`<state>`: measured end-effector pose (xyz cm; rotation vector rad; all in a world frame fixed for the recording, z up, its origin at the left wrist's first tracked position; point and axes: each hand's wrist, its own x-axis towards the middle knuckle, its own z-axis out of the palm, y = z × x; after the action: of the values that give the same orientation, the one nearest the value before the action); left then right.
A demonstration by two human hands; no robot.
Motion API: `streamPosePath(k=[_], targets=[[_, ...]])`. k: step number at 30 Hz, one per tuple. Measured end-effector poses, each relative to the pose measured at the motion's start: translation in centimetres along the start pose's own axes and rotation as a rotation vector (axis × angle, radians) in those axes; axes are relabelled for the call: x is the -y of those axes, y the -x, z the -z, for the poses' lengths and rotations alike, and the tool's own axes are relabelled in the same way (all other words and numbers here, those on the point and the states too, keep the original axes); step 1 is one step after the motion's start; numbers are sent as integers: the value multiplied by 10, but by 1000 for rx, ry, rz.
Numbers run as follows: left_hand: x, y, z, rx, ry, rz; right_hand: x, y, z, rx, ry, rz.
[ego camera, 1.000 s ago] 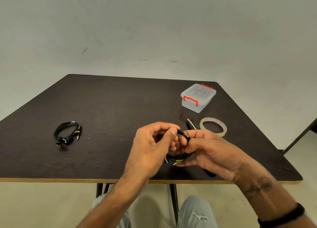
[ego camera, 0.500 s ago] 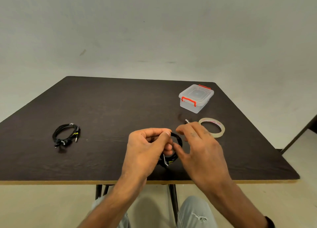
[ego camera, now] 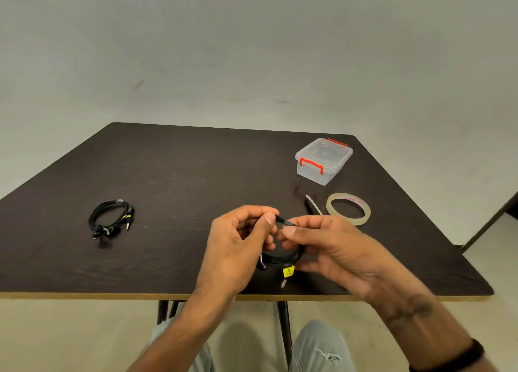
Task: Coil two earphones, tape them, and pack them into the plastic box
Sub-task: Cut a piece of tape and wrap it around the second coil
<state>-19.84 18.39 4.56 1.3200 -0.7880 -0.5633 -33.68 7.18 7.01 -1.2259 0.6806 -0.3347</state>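
A coiled black earphone (ego camera: pixel 283 258) with a yellow tag and a dangling plug is held over the table's front edge. My left hand (ego camera: pixel 238 245) grips the coil's left side, thumb on top. My right hand (ego camera: pixel 330 245) pinches the coil's top, where a pale band wraps the cable, and cups it from the right. A second black earphone (ego camera: pixel 110 217) lies coiled on the table at the left, apart from both hands. The clear plastic box (ego camera: pixel 323 161) with red latches stands lidded at the back right. A clear tape roll (ego camera: pixel 348 208) lies flat just beyond my right hand.
The dark table (ego camera: pixel 182 181) ends in a pale front edge just under my hands. A thin pale strip (ego camera: pixel 313 203) lies beside the tape roll. My knees show below the table. A dark object's corner pokes in at the far right.
My right hand, which half a second ago hovered over the coil near the tape roll, has come back and closed on the coil's top and right side. The left hand kept its hold.
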Motion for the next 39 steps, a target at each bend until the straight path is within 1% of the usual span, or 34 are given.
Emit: streamPosePath(k=[1, 3, 7, 9, 13, 19, 22, 27, 29, 33, 36, 39], targets=[[0, 0, 0, 20, -8, -24, 2, 1, 2, 72, -38, -66], [-2, 1, 0, 61, -20, -68, 5, 2, 7, 182, -88, -131], [-3, 0, 2, 114, -31, -117, 7, 4, 11, 289, -131, -140], [-4, -1, 2, 118, -35, -133, 8, 5, 12, 304, -130, -118], [-4, -4, 4, 127, -55, -168, 11, 4, 10, 244, -246, -176], [-1, -4, 8, 132, -86, -172, 15, 5, 4, 207, -235, -172], [-1, -5, 8, 128, -64, -157, 16, 3, 1, 201, -210, -156], [1, -11, 9, 34, 90, -29, 10, 1, -2, 66, -46, -105], [2, -13, 10, 3, 165, 48, 5, 1, -5, 18, 6, -34], [4, -14, 11, -47, 286, 163, -9, -4, -7, -145, 160, 136], [6, -15, 13, -69, 308, 210, -13, -10, -10, -201, 151, 164], [8, -14, 22, -67, 276, 265, -13, -19, -13, -211, 122, 152]])
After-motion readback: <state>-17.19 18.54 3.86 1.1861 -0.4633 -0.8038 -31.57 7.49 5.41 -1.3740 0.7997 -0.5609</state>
